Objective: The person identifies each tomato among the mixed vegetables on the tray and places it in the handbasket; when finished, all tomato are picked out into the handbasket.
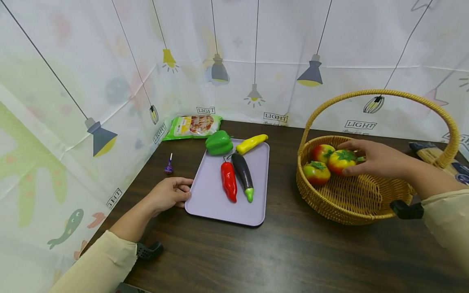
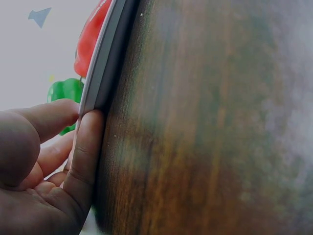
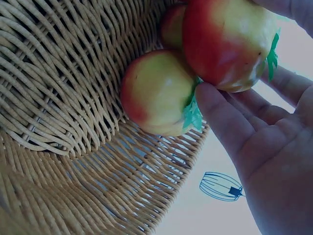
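Observation:
My left hand [image 1: 167,194] pinches the near left edge of a pale purple tray [image 1: 205,205]. On the tray lie a red chili pepper [image 1: 229,182] and an eggplant [image 1: 243,173]. At its far end are a green bell pepper [image 1: 219,143] and a yellow pepper [image 1: 252,143]. My right hand [image 1: 379,156] reaches into a wicker basket [image 1: 316,203]. Its thumb and fingers curl round a red-and-yellow tomato [image 3: 227,44] with a green leafy top. Two similar tomatoes, one nearer [image 1: 316,175] and one farther back [image 1: 322,152], sit beside it against the basket's left wall.
The basket's tall handle [image 1: 381,92] arches above the right hand. A purple lollipop [image 1: 168,167] lies left of the tray, and a green food packet [image 1: 194,125] behind it. A dark packet [image 1: 458,167] lies right of the basket. Printed cloth hangs behind the table.

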Tool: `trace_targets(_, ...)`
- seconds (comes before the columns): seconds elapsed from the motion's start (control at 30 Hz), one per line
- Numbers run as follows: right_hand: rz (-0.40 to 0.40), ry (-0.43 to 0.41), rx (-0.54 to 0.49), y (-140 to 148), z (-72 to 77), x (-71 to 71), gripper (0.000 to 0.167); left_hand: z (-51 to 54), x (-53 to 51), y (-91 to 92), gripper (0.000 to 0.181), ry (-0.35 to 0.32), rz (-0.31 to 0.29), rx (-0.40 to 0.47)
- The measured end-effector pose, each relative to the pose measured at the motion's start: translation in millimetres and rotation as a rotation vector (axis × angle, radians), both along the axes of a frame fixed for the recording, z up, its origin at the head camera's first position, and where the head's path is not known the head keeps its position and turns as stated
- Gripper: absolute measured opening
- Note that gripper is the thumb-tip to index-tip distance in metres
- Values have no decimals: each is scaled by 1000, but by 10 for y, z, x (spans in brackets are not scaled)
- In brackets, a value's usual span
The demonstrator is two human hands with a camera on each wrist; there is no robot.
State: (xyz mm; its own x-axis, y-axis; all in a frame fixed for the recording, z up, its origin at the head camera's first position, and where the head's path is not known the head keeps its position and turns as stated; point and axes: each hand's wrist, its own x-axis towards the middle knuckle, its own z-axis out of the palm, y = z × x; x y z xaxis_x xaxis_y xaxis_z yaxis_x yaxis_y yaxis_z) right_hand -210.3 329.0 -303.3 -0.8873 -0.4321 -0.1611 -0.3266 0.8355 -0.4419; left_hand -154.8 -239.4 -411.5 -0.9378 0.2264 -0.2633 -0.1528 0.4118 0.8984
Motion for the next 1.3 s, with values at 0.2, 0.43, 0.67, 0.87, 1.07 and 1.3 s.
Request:
trace_targets(0.2, 9, 8, 14, -11, -16, 17, 78, -16, -7, -4, 49, 2, 2, -10)
trace_targets(0.43, 15, -1, 49, -25, -32, 49, 78, -30, -16, 1, 48, -6, 9, -16)
trace_targets(0.67, 78, 34, 90, -47, -72, 53, 76, -11, -10, 18, 50, 4, -1, -9)
trace_targets(0.87, 113, 23, 133, -61, -90, 70, 74, -30, -25, 30, 51, 3, -5, -5)
trace_targets(1.07, 115, -2, 159, -50, -110, 75, 76, -31, -40, 46, 51, 4, -7, -2)
trace_targets(1.3, 126, -23, 144, -55, -136, 85, 77, -31, -38, 51, 51, 3, -11, -7)
